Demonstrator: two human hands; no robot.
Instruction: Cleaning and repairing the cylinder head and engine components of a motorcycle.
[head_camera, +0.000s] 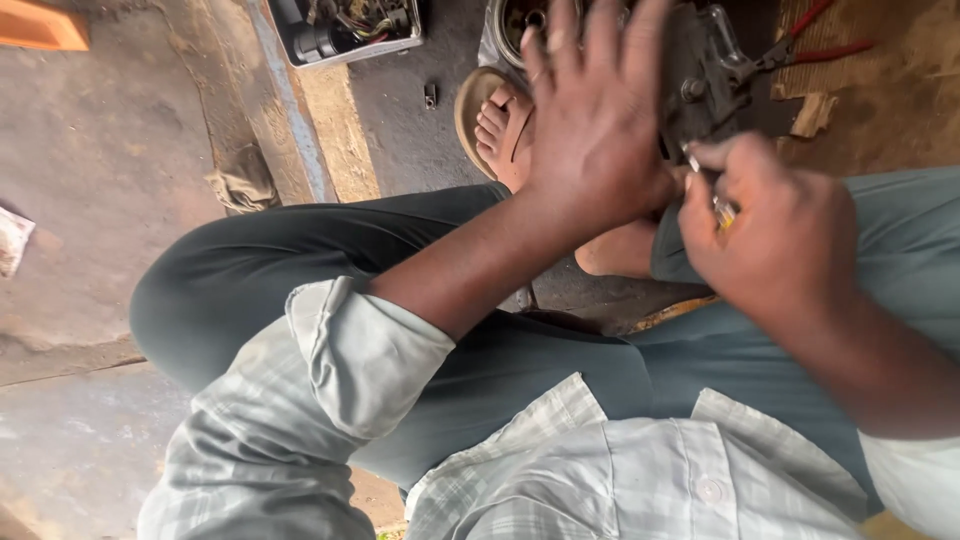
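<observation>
My left hand (595, 115) is wide open, fingers spread flat, pressing against the side of a dark, greasy metal machine part (700, 85) that sits in front of my knees. My right hand (775, 235) is closed around a small tool with a thin silver tip and a bit of yellow on it (720, 208). The tip touches the bottom edge of the machine part.

My bare foot in a tan sandal (490, 115) rests on the grey ground just beside my left hand. Red-handled pliers (815, 45) lie on a brown woven mat (880, 70) behind the machine part. A round metal bowl-shaped piece (510, 25) sits at the top, partly hidden by my fingers. To its left is a white square tray full of dark parts and wires (345, 30). A crumpled tan rag (240, 180) lies on the ground near a pale blue strip. A small white packet (12, 240) is at the far left edge, and an orange block (40, 25) is in the top left corner.
</observation>
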